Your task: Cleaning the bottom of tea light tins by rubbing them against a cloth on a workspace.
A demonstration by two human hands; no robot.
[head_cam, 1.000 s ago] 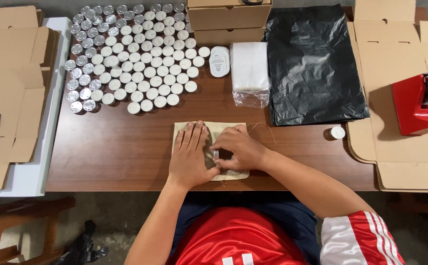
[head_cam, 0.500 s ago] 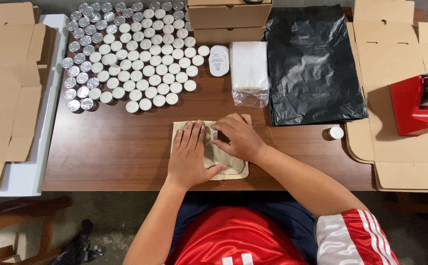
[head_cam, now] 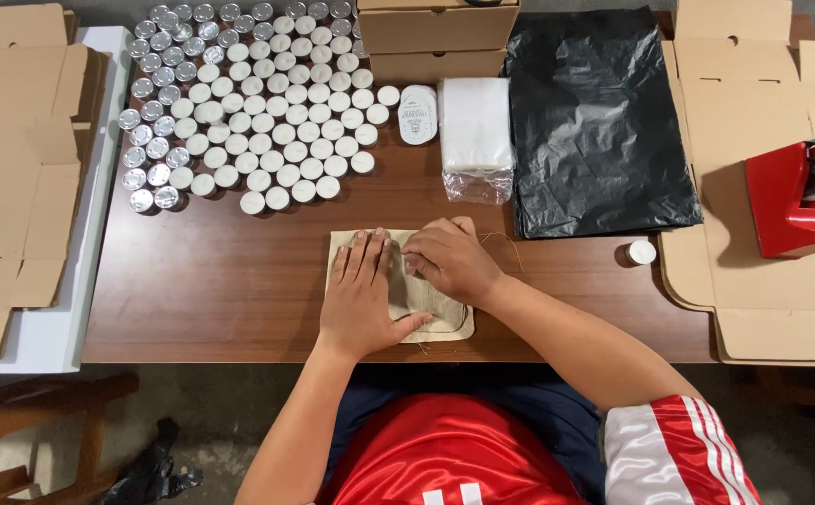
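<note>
pressing beige cloth pouch (head_cam: 431,304) flat on desk (head_cam: 221,281): left hand (head_cam: 363,297) open, palm down; right hand (head_cam: 450,262) fingers curled on pouch top edge, grip unclear

Left hand (head_cam: 363,297) lies flat, palm down, fingers spread and pointing away from the body. Right hand (head_cam: 451,260) beside it, fingers curled, perhaps pinching; forearm angles in from the right.

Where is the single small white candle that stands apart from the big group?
In the head view, the lone white candle stands at the table's right side, between the black plastic bag and the flat cardboard box, below the red tape dispenser.
</note>
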